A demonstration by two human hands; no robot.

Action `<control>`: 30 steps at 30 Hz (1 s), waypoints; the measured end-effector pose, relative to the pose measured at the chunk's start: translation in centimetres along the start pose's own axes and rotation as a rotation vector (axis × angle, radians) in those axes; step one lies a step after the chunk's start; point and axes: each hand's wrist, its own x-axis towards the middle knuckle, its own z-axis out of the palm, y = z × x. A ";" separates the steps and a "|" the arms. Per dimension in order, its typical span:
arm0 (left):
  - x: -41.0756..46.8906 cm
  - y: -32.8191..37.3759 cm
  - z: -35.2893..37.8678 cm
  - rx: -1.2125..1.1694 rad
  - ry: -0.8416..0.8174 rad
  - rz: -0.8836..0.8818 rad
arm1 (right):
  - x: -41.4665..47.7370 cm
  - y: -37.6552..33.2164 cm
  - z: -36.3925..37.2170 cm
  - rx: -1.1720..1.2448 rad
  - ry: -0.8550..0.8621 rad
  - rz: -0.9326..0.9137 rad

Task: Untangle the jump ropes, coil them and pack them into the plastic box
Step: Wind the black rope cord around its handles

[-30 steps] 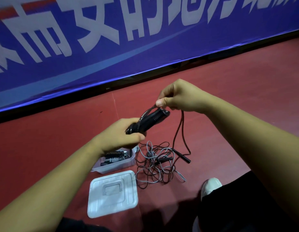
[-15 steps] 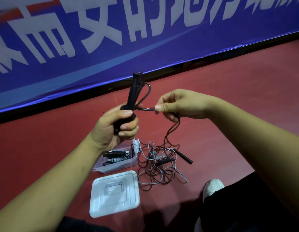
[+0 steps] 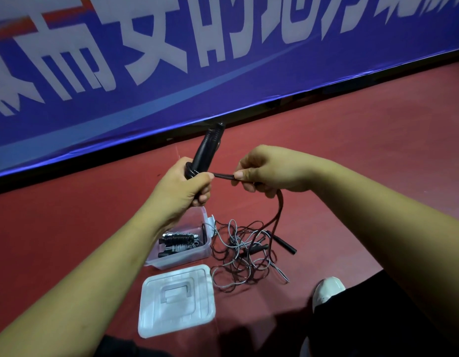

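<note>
My left hand [image 3: 183, 188] grips a pair of black jump rope handles [image 3: 207, 148], held upright and tilted to the right, with cord wound around their lower part. My right hand [image 3: 264, 171] pinches the dark rope cord [image 3: 223, 175] just right of the handles; the cord hangs down from it to a tangle of ropes [image 3: 245, 253] on the red floor. A clear plastic box [image 3: 197, 251] sits below my left hand and holds a coiled rope with black handles [image 3: 177, 242].
The box's white lid [image 3: 175, 300] lies flat on the floor in front of the box. A blue banner with white characters [image 3: 223, 60] runs along the back. A white shoe [image 3: 326, 289] and dark trousers are at the lower right.
My left hand turned the handles from lying sideways to upright. My right hand came down and now pulls the cord sideways against the handles.
</note>
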 end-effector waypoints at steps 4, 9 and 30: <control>0.1 -0.1 0.0 0.073 0.107 -0.014 | -0.1 -0.2 0.4 0.001 -0.020 0.038; 0.7 -0.4 -0.5 0.225 0.219 0.074 | 0.0 -0.1 0.6 -0.120 0.021 0.067; 2.4 -0.8 -4.9 0.945 0.427 0.137 | -0.8 -0.7 0.9 -0.293 0.127 -0.026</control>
